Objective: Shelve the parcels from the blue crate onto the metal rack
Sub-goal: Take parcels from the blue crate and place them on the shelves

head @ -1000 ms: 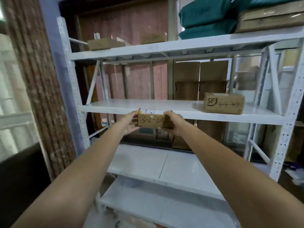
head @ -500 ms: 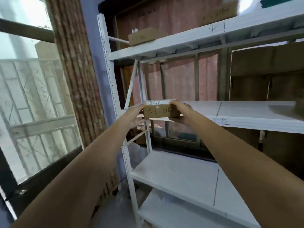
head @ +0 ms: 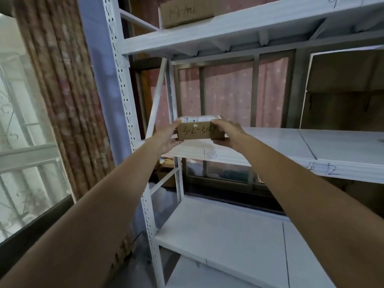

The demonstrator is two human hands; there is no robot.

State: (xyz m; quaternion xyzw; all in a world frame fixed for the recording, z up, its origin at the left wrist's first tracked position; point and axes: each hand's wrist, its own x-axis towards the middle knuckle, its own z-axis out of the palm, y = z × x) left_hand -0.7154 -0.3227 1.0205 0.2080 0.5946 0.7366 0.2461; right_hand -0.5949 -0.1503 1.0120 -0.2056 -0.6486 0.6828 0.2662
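A small rectangular brown cardboard parcel (head: 197, 129), matte, hand-inked on its front and white-labelled on top, sits clasped end to end between the left hand (head: 168, 137) and right hand (head: 226, 134), seemingly just above the smooth white metal rack (head: 270, 140) shelf's left end.

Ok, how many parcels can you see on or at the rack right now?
2. One parcel is held between the left hand and right hand at the middle shelf's left end; another box sits on the shelf above. More may lie out of frame.
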